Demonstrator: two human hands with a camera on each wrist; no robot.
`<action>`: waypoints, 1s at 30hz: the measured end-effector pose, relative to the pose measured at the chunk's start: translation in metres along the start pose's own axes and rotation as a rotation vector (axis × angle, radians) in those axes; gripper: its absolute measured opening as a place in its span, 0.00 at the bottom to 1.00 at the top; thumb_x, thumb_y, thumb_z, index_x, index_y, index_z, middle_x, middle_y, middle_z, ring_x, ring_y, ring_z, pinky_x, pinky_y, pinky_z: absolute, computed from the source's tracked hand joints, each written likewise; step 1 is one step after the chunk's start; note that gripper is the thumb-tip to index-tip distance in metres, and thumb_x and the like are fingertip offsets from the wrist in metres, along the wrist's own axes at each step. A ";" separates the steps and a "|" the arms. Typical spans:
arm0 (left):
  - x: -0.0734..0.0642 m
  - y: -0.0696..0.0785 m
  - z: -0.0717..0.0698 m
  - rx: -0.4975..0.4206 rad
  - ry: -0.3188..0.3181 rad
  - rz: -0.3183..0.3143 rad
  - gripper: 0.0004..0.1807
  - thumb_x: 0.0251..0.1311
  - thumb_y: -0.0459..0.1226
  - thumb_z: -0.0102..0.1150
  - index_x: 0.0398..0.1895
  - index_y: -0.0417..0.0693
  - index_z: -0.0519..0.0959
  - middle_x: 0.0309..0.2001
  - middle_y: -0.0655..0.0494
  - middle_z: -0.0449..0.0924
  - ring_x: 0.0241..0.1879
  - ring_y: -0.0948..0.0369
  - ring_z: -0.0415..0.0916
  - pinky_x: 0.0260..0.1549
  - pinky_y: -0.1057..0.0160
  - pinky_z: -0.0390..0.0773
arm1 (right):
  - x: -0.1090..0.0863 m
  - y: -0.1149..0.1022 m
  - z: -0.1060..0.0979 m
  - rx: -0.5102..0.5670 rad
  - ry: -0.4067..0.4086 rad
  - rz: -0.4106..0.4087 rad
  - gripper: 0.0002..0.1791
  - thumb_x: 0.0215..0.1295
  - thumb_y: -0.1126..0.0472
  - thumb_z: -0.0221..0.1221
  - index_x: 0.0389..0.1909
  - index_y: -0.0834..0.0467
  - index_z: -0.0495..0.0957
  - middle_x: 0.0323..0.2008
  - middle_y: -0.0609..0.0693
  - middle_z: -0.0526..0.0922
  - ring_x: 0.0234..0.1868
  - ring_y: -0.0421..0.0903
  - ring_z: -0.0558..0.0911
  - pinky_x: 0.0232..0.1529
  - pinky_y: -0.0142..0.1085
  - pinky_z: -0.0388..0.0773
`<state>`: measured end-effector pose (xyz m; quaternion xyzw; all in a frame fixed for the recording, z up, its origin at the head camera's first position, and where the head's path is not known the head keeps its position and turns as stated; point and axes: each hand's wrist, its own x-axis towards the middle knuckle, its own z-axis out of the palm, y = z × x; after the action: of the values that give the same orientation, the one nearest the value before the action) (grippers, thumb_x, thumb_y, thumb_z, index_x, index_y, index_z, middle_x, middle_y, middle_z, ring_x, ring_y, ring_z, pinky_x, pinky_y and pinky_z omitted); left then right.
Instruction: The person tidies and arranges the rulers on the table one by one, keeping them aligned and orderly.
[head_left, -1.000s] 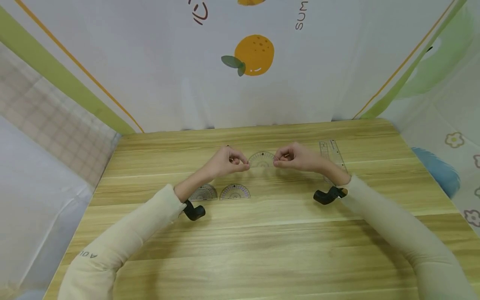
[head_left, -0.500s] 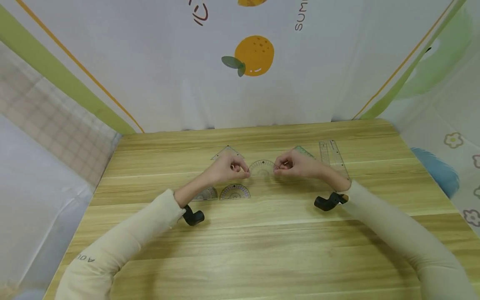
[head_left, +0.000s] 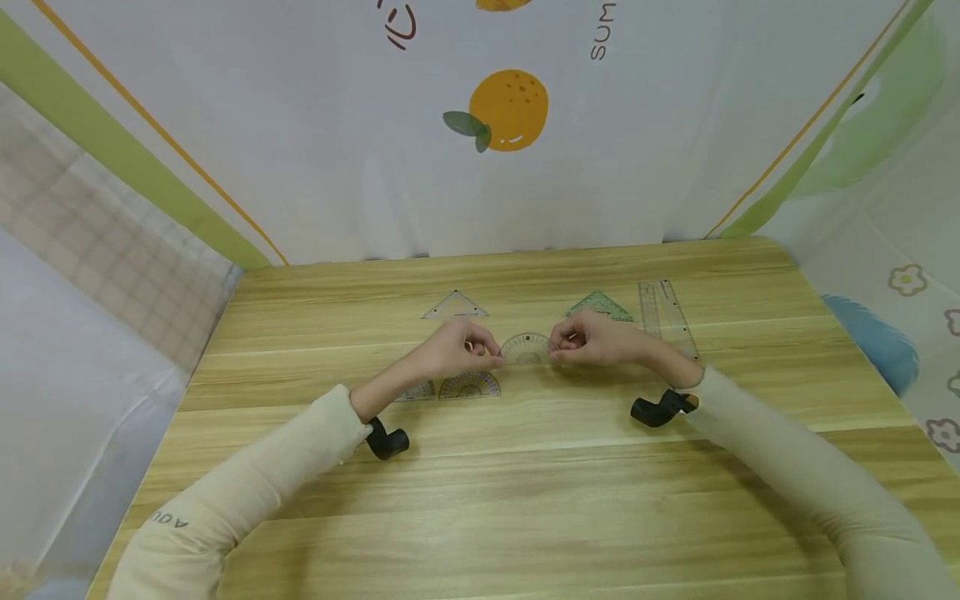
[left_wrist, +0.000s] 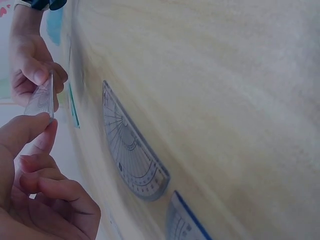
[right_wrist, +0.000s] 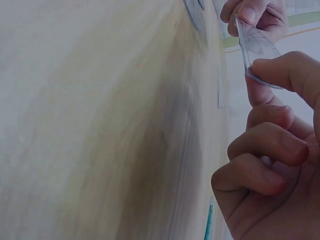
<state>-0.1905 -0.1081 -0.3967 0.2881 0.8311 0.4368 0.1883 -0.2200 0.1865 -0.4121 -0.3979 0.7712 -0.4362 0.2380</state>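
A clear half-round protractor [head_left: 528, 348] is held by its two ends between both hands, raised off the tabletop. My left hand [head_left: 459, 348] pinches its left corner between thumb and forefinger, as the left wrist view also shows. The right corner is pinched the same way by my right hand [head_left: 592, 340]; in the right wrist view the other fingers curl loosely below the protractor [right_wrist: 257, 50]. Just below the left hand a second protractor [head_left: 470, 385] lies flat. Beside it lies a third protractor [head_left: 420, 392], partly hidden by the left wrist.
Toward the back of the wooden table [head_left: 510, 517] lie a clear set square [head_left: 455, 307] and a green set square [head_left: 597, 305]. Right of these are clear straight rulers [head_left: 667, 317], partly behind the right hand. A printed curtain [head_left: 420, 192] hangs along the back edge.
Both hands have drawn the protractor toward the person, away from the back of the table. The two set squares, covered by the hands before, now show.
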 end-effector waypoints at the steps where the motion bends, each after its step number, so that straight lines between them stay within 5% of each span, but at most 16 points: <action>1: 0.000 0.000 0.001 -0.001 -0.004 0.001 0.06 0.67 0.34 0.66 0.35 0.39 0.87 0.22 0.60 0.67 0.22 0.63 0.58 0.26 0.64 0.62 | 0.000 0.001 0.000 0.002 -0.002 -0.002 0.06 0.70 0.67 0.63 0.32 0.63 0.82 0.20 0.43 0.64 0.23 0.39 0.62 0.29 0.33 0.62; 30: -0.002 0.001 0.006 0.004 -0.014 0.012 0.05 0.66 0.33 0.67 0.33 0.40 0.87 0.18 0.60 0.64 0.17 0.65 0.53 0.22 0.65 0.59 | -0.005 0.000 0.002 0.011 -0.031 0.002 0.05 0.71 0.67 0.62 0.34 0.60 0.85 0.21 0.43 0.67 0.23 0.39 0.62 0.27 0.33 0.62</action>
<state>-0.1847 -0.1048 -0.3990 0.2965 0.8289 0.4343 0.1908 -0.2160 0.1892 -0.4133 -0.4024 0.7654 -0.4341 0.2527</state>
